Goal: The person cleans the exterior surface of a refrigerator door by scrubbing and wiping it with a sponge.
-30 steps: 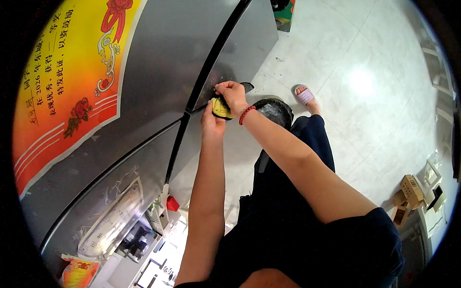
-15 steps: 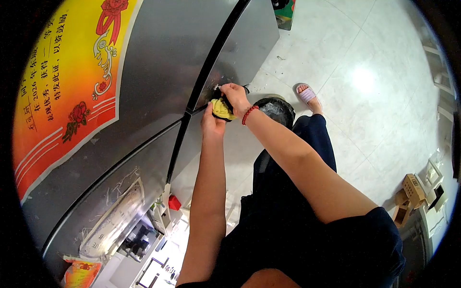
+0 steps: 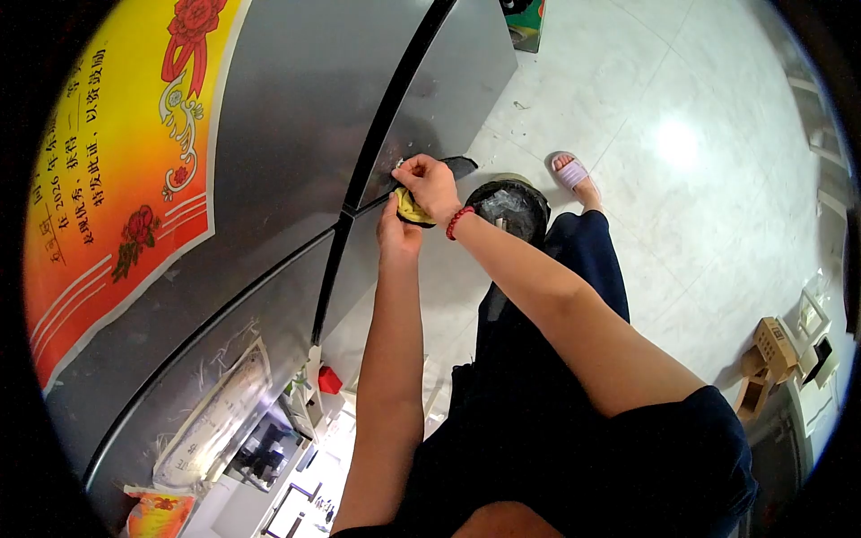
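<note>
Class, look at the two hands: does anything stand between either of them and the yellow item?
Nothing visible does. The left hand holds the yellow item; the right hand partly covers it in this view, so whether they touch is unclear.

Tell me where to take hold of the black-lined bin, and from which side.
Probably best by the rim of the bin, on the side toward the sandalled foot, coming from above: the round mouth faces up and that edge is uncovered, while the right hand and its forearm crowd the opposite side.
</note>
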The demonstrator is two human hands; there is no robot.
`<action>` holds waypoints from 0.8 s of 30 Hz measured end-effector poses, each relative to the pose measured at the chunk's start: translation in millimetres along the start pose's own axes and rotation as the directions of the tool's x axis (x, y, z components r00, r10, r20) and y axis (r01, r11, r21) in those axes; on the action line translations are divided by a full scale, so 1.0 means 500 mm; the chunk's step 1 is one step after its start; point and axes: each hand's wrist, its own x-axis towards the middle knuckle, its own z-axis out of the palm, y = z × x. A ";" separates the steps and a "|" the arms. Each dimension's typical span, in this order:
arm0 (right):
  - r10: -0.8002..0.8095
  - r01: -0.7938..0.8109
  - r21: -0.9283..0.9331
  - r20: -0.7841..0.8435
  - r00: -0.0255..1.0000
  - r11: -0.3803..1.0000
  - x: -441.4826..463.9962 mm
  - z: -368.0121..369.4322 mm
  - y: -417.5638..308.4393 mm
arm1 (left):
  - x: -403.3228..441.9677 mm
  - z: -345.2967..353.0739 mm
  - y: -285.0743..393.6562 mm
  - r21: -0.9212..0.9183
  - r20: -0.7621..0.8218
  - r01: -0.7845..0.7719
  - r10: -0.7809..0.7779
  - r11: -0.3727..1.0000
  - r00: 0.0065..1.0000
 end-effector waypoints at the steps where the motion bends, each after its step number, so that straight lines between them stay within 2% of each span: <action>1: -0.022 0.019 -0.099 -0.036 0.999 0.995 -0.007 -0.002 -0.016 | 0.000 0.002 0.000 0.001 0.001 0.003 -0.003 1.000 1.000; 2: -0.049 0.034 -0.198 -0.070 0.996 0.980 -0.010 -0.002 -0.027 | 0.000 0.004 0.000 0.002 0.002 0.006 -0.006 1.000 1.000; 5: -0.110 0.070 -0.287 -0.126 0.986 0.956 -0.007 0.006 -0.021 | 0.004 0.005 -0.002 0.030 -0.013 0.014 -0.014 0.999 1.000; 9: -0.170 0.110 -0.362 -0.138 0.976 0.926 -0.006 0.013 -0.011 | 0.010 -0.002 -0.002 0.050 0.019 0.017 -0.018 0.999 1.000; 12: -0.203 0.129 -0.411 -0.140 0.969 0.902 -0.010 0.023 -0.007 | 0.007 -0.004 0.002 0.059 -0.036 0.028 -0.026 0.998 0.999; 15: -0.205 0.124 -0.425 -0.151 0.967 0.897 -0.016 0.031 -0.004 | 0.030 -0.036 0.003 0.045 0.054 0.021 -0.024 0.999 0.998; 17: -0.196 0.111 -0.431 -0.158 0.968 0.895 -0.014 0.036 -0.010 | 0.018 -0.030 0.006 0.042 0.046 0.003 -0.005 0.999 0.999; 20: -0.115 0.060 -0.302 -0.166 0.979 0.951 -0.006 0.045 0.002 | 0.002 -0.026 0.013 0.043 0.027 -0.020 0.019 0.999 0.999; 21: -0.072 0.042 -0.173 -0.172 0.982 0.984 -0.002 0.045 0.009 | -0.003 -0.025 0.013 0.038 0.016 -0.022 0.022 0.999 1.000; 24: -0.098 0.087 -0.093 -0.127 0.987 0.992 0.000 0.023 0.009 | -0.012 -0.020 0.017 0.020 0.020 -0.010 0.010 1.000 1.000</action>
